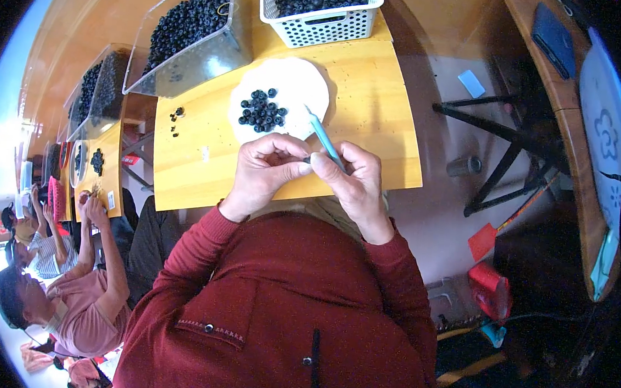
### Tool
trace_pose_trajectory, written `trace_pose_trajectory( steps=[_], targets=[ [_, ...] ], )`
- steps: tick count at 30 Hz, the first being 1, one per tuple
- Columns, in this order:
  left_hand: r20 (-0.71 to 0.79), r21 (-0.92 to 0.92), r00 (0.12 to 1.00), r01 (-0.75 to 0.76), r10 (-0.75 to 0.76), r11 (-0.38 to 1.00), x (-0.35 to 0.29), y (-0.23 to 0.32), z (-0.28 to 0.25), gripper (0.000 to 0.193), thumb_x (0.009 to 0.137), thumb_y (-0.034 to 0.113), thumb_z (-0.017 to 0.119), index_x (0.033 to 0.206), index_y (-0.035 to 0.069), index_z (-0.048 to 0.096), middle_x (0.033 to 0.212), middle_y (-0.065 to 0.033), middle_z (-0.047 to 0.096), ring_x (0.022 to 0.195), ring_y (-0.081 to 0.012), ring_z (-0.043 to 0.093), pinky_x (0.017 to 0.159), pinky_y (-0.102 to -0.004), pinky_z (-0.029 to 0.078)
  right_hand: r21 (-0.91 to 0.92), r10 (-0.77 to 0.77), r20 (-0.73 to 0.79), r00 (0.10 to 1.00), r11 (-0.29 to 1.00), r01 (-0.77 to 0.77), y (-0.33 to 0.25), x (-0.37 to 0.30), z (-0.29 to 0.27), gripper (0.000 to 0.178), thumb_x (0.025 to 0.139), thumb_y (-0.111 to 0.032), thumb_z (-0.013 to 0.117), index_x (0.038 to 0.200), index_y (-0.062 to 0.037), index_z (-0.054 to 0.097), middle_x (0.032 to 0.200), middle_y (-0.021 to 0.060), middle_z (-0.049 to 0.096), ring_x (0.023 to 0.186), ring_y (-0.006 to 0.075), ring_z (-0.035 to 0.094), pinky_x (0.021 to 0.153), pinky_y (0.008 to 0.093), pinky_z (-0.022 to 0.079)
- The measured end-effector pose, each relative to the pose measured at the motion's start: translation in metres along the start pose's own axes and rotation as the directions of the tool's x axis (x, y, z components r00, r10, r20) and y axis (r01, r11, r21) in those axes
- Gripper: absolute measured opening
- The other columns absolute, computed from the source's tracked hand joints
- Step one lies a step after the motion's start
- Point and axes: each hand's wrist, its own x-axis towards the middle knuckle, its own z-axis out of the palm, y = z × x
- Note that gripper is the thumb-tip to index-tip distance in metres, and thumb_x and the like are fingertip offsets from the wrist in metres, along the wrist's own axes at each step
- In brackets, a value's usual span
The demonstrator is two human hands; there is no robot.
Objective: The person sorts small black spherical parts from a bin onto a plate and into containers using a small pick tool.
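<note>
Over the near edge of the wooden table, my two hands meet at their fingertips. My right hand (353,186) is closed round a light blue pen-like tool (322,136), whose pale thin tip points up and away over the plate. Thumb and forefinger of my left hand (269,170) are pinched beside my right thumb; a little of something dark shows between them, mostly hidden. Just beyond, a white round plate (303,80) carries a cluster of small dark bead-like balls (262,111). A few dark bits (176,118) lie on the table left of the plate.
A clear bin (192,37) and a white perforated basket (328,28), both full of dark balls, stand at the table's far side. To the left, other people sit at another table (108,182). On the right are a black-legged table (513,135) and a red fly swatter (483,241).
</note>
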Motion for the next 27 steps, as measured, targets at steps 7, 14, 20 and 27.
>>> trace_pose_trajectory(
  steps=[7,14,20,27],
  targets=[
    [0.025,-0.013,0.999,-0.025,0.026,1.0,0.0,0.006,0.003,0.015,0.082,-0.006,0.073,0.093,0.001,0.065,0.096,-0.0076,0.068,0.087,-0.0125,0.065,0.082,-0.0274,0.055,0.233,0.19,0.084,0.978,0.951,-0.205,-0.002,0.0,-0.007,0.024,0.093,-0.023,0.069,0.081,-0.002,0.065,0.066,-0.008,0.05,0.061,0.0007,0.041,0.051,0.0198,0.03],
    [-0.057,-0.021,0.998,-0.004,0.002,1.0,0.013,0.008,0.0,0.014,0.083,-0.005,0.072,0.093,0.001,0.065,0.096,-0.0073,0.069,0.088,-0.0127,0.065,0.083,-0.0279,0.054,0.234,0.209,0.047,0.977,0.948,-0.214,0.006,0.001,-0.012,0.021,0.092,-0.02,0.068,0.083,-0.0017,0.066,0.07,-0.0049,0.056,0.063,0.0025,0.047,0.056,0.0212,0.037],
    [-0.2,0.573,0.967,-0.014,0.156,0.82,0.093,0.039,-0.016,0.014,0.084,0.004,0.074,0.095,-0.003,0.068,0.089,-0.0065,0.071,0.079,-0.0087,0.064,0.07,-0.023,0.053,0.234,0.135,-0.014,0.991,0.964,-0.128,0.02,-0.005,-0.018,0.018,0.094,-0.017,0.066,0.094,0.0015,0.065,0.071,0.0001,0.058,0.045,-0.0012,0.036,0.038,0.0176,0.026],
    [0.042,0.812,0.919,-0.26,0.392,0.522,0.201,0.071,-0.037,0.023,0.085,0.014,0.072,0.102,-0.001,0.07,0.092,-0.0145,0.073,0.082,-0.0182,0.071,0.072,-0.0298,0.055,0.205,0.087,-0.005,0.996,0.975,-0.084,0.02,-0.007,-0.019,0.018,0.094,-0.017,0.066,0.094,0.0013,0.066,0.069,0.0002,0.057,0.044,-0.0007,0.037,0.037,0.0176,0.026]
  ],
)
